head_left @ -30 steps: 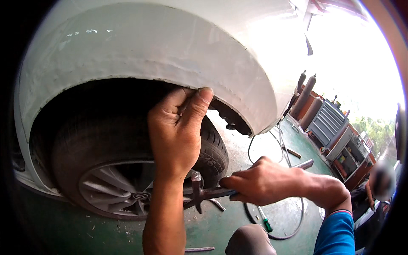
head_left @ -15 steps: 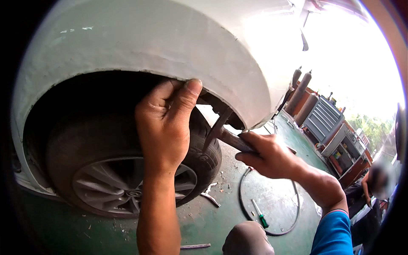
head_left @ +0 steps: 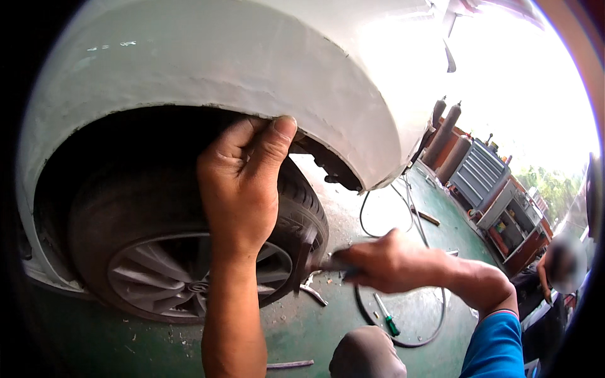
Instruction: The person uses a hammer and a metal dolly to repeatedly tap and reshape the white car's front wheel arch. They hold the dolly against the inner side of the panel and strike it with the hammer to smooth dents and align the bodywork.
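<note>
My left hand (head_left: 242, 179) is closed at the lip of the white car fender (head_left: 208, 60). Its thumb presses the outer edge, while the fingers curl up inside the wheel arch, where their tips are hidden; whether they also hold something there does not show. Blurred by motion, my right hand (head_left: 397, 263) grips the handle of a hammer (head_left: 307, 257). The dark, narrow hammer head is in front of the tire (head_left: 301, 211), below the fender lip and apart from it. Behind my left forearm is the spoked alloy wheel (head_left: 148, 277).
A green-handled screwdriver (head_left: 391, 322) lies inside a loop of dark hose (head_left: 413, 345) on the green floor. Scraps and a thin strip (head_left: 290, 365) are scattered nearby. Farther right stand gas cylinders (head_left: 443, 135), a grey drawer cabinet (head_left: 478, 173) and another person (head_left: 542, 277).
The hammer in my right hand has swung down, away from the fender lip, to the side of the tire. My left hand keeps its place on the lip.
</note>
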A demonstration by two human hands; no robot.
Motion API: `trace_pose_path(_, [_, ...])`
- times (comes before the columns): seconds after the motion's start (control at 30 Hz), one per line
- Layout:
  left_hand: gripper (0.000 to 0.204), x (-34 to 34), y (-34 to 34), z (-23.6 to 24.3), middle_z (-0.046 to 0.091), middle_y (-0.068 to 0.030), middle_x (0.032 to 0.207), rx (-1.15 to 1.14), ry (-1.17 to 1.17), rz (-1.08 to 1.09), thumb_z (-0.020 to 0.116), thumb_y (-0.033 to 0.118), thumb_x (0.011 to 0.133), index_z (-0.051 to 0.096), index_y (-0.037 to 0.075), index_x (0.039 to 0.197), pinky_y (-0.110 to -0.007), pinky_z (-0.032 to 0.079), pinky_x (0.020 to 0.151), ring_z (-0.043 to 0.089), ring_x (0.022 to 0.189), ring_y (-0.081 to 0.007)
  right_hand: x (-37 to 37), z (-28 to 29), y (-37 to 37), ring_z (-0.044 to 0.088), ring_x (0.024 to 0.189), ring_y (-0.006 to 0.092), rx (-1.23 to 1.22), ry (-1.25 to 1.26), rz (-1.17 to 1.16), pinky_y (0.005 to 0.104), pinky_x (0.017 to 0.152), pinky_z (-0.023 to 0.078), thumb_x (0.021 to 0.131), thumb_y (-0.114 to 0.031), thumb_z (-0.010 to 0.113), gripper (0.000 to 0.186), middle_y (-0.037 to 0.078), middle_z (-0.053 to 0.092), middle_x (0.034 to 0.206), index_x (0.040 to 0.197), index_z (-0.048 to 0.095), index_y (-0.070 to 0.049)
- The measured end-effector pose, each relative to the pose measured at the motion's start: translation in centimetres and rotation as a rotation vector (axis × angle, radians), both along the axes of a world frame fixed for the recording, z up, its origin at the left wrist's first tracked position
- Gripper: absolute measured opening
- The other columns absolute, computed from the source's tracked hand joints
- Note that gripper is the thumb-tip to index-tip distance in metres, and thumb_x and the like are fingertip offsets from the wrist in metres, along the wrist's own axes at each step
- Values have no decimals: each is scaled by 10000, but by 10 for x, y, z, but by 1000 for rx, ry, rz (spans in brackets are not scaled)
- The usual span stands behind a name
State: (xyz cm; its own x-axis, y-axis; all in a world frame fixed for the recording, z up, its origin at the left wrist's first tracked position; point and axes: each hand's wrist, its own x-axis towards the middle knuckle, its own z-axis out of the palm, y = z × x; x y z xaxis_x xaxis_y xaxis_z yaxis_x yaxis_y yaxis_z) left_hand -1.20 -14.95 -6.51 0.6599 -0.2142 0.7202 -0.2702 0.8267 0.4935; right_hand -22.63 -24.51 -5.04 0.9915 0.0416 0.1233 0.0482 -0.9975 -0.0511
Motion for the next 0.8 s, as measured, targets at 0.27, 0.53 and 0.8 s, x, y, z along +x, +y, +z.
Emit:
trace_pose_path(0.27, [232, -1, -2, -1, 515, 82, 664, -28, 46, -28, 706, 169, 949, 679, -37, 846, -196, 320, 568, 392, 639, -18, -4, -3, 12, 625, 581, 311, 5, 140, -30, 398, 542, 527, 883, -200, 741, 358, 111, 623, 733, 1167, 596, -38])
trace_pose_path(0.53, [220, -1, 0, 1, 522, 79, 682, -22, 49, 5, 699, 162, 953, 680, -34, 854, -194, 326, 582, 398, 650, -21, -3, -4, 15, 659, 595, 274, 26, 96, 9, 406, 512, 534, 924, -203, 686, 246, 108, 640, 765, 1050, 571, -26])
trace_pose_path(0.8, [209, -2, -1, -1, 613, 47, 742, 12, 43, -16, 694, 155, 956, 684, -34, 865, -192, 402, 651, 496, 705, -35, -27, -28, -20, 628, 565, 358, 208, -130, -186, 435, 508, 494, 903, -212, 712, 294, 149, 612, 674, 1069, 564, -20])
